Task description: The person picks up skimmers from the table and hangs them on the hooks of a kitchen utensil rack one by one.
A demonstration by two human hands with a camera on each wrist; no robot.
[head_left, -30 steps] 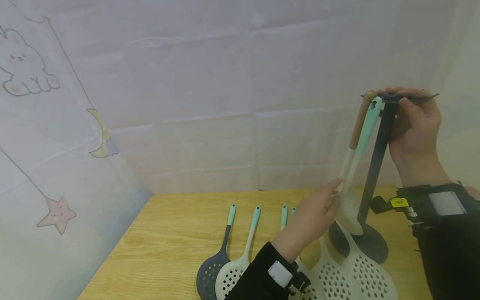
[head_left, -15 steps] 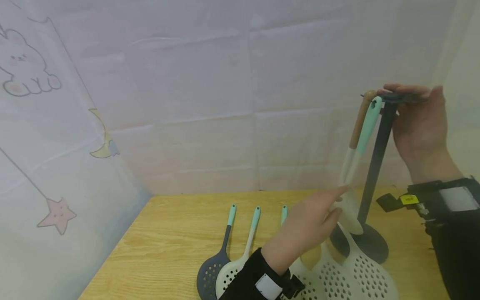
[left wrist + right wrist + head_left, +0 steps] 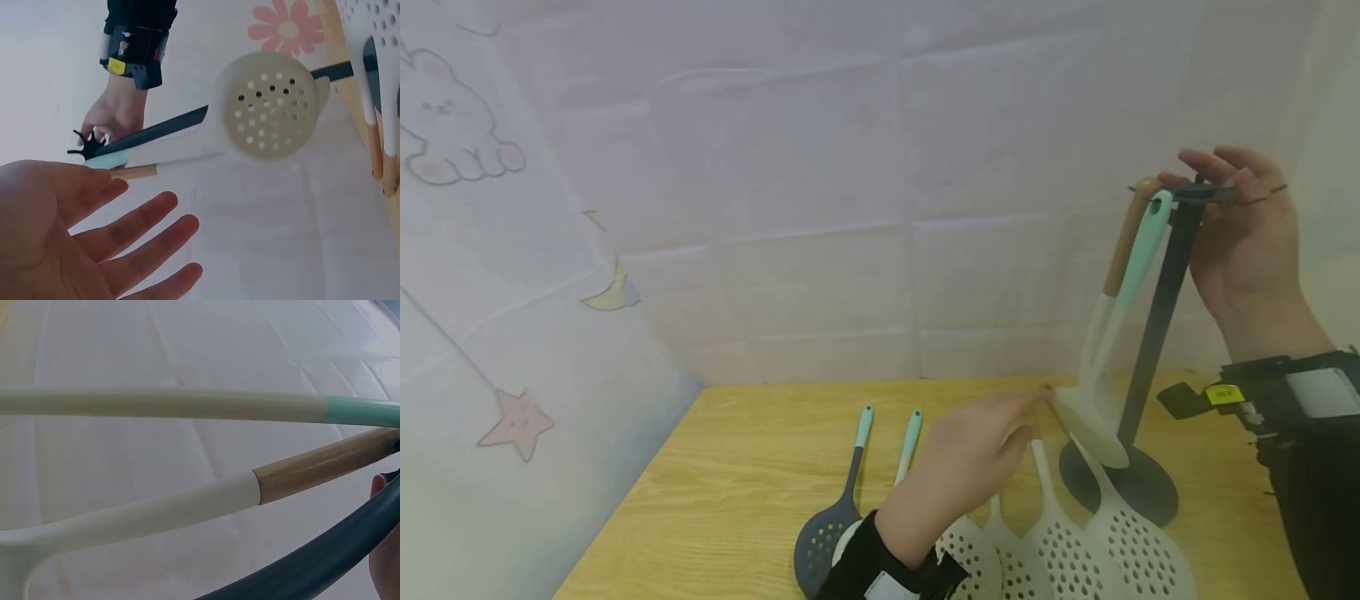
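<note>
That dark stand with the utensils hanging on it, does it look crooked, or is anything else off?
Yes, the dark stand leans: its pole slants while its round base sits on the table. The right hand touches its top. The hung skimmers dangle clear. Nothing looks spilled or broken.

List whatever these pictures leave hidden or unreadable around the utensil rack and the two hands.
- Head view: the left hand covers the handles of the skimmers lying on the table.
- Head view: the yellow label on the right wristband is too small to read.
- Right wrist view: only a fingertip edge of the right hand shows; the hanging handles fill the frame.
</note>
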